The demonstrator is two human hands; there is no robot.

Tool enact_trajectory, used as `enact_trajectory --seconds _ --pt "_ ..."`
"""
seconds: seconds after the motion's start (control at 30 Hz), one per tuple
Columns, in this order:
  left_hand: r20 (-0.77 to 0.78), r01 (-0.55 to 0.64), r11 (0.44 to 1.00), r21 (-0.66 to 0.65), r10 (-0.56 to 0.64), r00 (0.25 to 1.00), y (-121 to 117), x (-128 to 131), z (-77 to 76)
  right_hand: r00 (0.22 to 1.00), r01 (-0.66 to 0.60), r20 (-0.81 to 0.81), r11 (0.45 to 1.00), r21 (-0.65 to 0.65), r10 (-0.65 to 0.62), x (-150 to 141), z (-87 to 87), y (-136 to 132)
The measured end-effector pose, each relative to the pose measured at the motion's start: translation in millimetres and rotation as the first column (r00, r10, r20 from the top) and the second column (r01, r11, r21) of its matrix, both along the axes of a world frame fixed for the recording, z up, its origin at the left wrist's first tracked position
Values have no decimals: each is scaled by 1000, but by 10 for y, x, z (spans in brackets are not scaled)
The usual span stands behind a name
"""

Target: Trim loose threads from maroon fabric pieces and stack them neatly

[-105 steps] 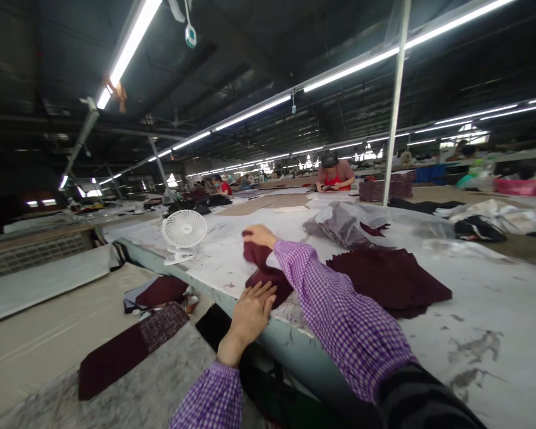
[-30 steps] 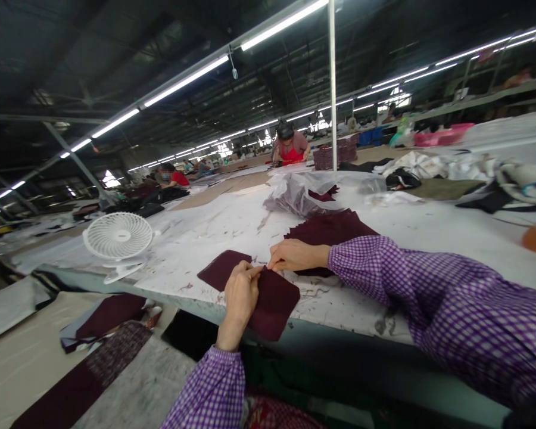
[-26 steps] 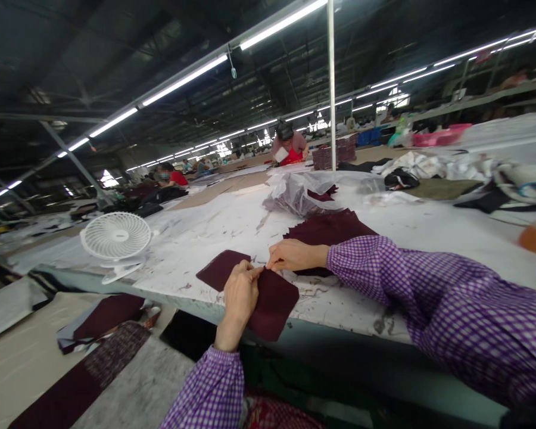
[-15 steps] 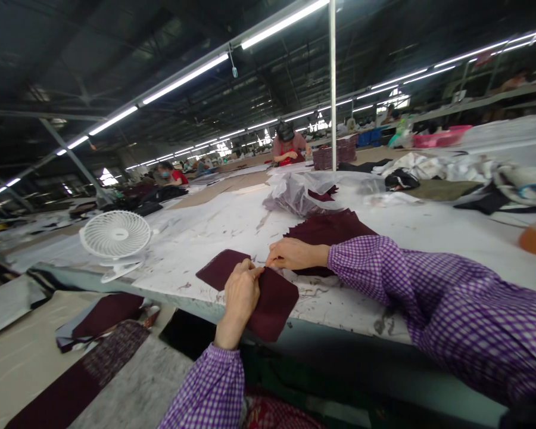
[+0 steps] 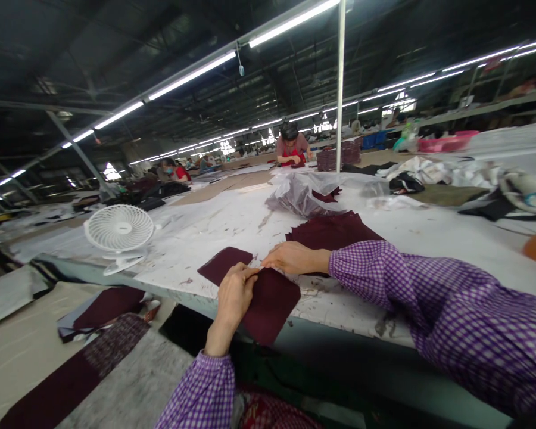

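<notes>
A dark maroon fabric piece [image 5: 271,307] hangs partly over the front edge of the white-covered table [image 5: 170,277]. My left hand [image 5: 236,292] pinches its upper edge between thumb and fingers. Close beside it, my right hand [image 5: 290,257] has its fingers closed at the top corner of the same piece; the fingertips' exact hold is too small to make out. Another maroon piece [image 5: 223,265] lies flat just left of my left hand. Behind my right wrist is a fanned stack of maroon pieces [image 5: 335,229].
A white fan [image 5: 121,229] stands near the table's left edge. Clear plastic wrap [image 5: 299,193] lies beyond the stack, near a metal pole [image 5: 340,89]. Maroon scraps [image 5: 109,310] lie on a lower surface at left. Across the table a person in red [image 5: 291,146] bends over work.
My left hand has shifted slightly left and down along the fabric's edge. My right hand stays at the top corner, a little further left. The view has tilted slightly.
</notes>
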State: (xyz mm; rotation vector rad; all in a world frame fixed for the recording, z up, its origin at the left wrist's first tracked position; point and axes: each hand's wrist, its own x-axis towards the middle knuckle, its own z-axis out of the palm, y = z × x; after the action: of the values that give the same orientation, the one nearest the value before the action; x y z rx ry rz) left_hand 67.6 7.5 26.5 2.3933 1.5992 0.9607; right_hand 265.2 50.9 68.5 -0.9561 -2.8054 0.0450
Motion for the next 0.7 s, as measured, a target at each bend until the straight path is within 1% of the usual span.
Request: enact_trajectory --seconds 0.07,0.13,0.27,0.4,0.47,0.57,0.7 --pt "74 -12 1000 11 11 997 -48 -100 -34 1000 -5 -14 1000 -12 5 10 -18 39" --pt "107 -4 999 36 1 994 -97 -177 -68 1000 -10 3 1000 0 10 13 -28 53" --pt "119 32 996 86 -42 992 -168 -260 -110 996 -18 83 999 43 15 -10 -15 -7" --pt "120 29 995 93 -40 992 -217 -309 -109 987 -1 159 996 92 -14 -51 27 -83" --pt "95 30 995 97 -39 995 -241 -322 -100 978 -27 208 993 117 2 -63 58 -92" --pt "11 30 992 124 -31 999 -272 -318 -87 957 -90 284 987 132 50 -75 122 -92" --pt "-79 23 989 146 -11 997 -298 -299 -74 932 -106 358 987 122 55 -125 218 -149"
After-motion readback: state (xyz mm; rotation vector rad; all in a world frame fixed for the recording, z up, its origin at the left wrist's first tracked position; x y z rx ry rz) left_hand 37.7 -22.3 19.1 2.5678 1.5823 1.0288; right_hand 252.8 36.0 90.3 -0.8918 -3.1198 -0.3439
